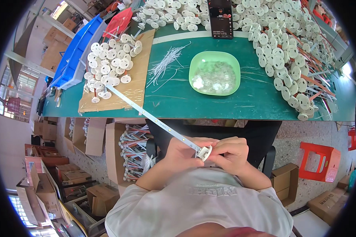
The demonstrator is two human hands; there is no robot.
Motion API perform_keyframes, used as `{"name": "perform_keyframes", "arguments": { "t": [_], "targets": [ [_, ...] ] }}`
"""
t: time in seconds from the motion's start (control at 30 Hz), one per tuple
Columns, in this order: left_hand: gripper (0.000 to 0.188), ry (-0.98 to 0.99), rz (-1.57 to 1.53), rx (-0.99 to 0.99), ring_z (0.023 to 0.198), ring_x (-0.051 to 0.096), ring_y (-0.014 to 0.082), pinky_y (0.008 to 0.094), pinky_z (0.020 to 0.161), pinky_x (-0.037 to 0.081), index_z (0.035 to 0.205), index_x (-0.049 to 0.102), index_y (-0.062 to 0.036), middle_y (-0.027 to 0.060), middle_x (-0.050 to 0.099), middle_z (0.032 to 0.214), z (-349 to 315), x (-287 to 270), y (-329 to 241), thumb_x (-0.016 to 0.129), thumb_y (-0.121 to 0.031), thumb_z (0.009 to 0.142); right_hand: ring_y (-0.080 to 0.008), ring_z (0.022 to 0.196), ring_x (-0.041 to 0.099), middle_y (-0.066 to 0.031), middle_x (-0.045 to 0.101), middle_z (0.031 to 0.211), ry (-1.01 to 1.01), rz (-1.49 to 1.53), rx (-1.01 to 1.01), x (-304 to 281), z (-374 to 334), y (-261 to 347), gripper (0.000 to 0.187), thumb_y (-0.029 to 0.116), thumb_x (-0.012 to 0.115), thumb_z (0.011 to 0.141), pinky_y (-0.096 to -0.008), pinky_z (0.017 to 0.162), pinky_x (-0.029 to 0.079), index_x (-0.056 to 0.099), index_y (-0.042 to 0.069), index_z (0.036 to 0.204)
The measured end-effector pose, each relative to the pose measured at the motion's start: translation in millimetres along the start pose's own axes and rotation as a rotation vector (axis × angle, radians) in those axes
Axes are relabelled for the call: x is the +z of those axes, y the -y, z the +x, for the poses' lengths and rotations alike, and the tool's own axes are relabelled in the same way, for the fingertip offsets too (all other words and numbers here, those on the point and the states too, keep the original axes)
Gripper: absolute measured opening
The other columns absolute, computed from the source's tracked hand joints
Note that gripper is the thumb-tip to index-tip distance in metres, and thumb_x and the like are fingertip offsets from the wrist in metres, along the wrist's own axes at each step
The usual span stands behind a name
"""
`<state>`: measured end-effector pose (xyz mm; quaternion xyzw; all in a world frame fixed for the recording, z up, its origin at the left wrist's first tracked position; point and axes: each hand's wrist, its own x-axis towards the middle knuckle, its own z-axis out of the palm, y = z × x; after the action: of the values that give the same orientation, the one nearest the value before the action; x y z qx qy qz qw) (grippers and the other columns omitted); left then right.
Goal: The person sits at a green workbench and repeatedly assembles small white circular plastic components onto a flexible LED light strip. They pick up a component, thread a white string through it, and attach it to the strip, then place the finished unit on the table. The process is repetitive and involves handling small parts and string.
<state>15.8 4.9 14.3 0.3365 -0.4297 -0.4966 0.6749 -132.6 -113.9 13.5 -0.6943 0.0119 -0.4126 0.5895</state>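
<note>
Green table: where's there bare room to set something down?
Bare green table lies between the bowl and the right-hand disc pile, and in front of the bowl along the near edge. A narrower gap separates bowl and white strands. Crowded: the far side, with more discs and a phone, and the left cardboard, under another pile.

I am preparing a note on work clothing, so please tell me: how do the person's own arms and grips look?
The left grip and right grip wear no gloves; no watch or bracelet shows. The forearms are bare below the short sleeves of a pale grey T-shirt, which has raised lettering of similar tone on its chest.
</note>
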Motion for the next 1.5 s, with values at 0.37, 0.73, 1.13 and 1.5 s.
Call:
{"name": "perform_keyframes", "arguments": {
  "t": [0.37, 0.73, 1.13, 1.5],
  "targets": [
    [0.042, -0.397, 0.194, -0.015, 0.093, 0.069, 0.0276, 0.038, 0.087, 0.055, 0.122, 0.058, 0.0104, 0.0234, 0.067, 0.112, 10, -30, -19, 0.069, -0.013, 0.089, -0.0232, 0.06, 0.066, -0.0144, 0.07, 0.082, 0.113, 0.078, -0.823, -44, 48, 99, 0.014, 0.0, 0.07, 0.073, -0.0313, 0.053, 0.055, 0.067, 0.003, 0.087],
    [0.026, -0.598, 0.499, 0.102, 0.077, 0.064, 0.0173, 0.0304, 0.073, 0.051, 0.101, 0.066, 0.0085, 0.0138, 0.068, 0.09, -20, -74, -62, 0.06, -0.016, 0.093, -0.0191, 0.072, 0.069, -0.0047, 0.072, 0.089, 0.105, 0.077, -0.766, -34, 32, 113, 0.019, 0.011, 0.07, 0.087, -0.0289, 0.063, 0.058, 0.064, 0.014, 0.105],
    [0.045, -0.97, 1.595, -0.026, 0.06, 0.059, 0.01, 0.0273, 0.058, 0.045, 0.083, 0.073, 0.002, 0.0059, 0.063, 0.061, 41, -262, -231, 0.067, -0.042, 0.088, -0.0212, 0.056, 0.062, -0.0157, 0.071, 0.086, 0.05, 0.074, -0.818, -10, 41, 124, 0.045, 0.004, 0.068, 0.085, -0.0279, 0.043, 0.05, 0.052, 0.011, 0.127],
    [0.067, -1.082, 1.92, -0.285, 0.084, 0.07, 0.0343, 0.0415, 0.082, 0.05, 0.083, 0.074, -0.0021, 0.0164, 0.071, 0.075, 89, -348, -282, 0.055, -0.066, 0.084, -0.0229, 0.055, 0.065, -0.0194, 0.071, 0.08, 0.04, 0.265, -0.701, -11, 50, 105, 0.019, -0.001, 0.071, 0.075, -0.029, 0.047, 0.052, 0.063, 0.002, 0.093]
  ]
}}
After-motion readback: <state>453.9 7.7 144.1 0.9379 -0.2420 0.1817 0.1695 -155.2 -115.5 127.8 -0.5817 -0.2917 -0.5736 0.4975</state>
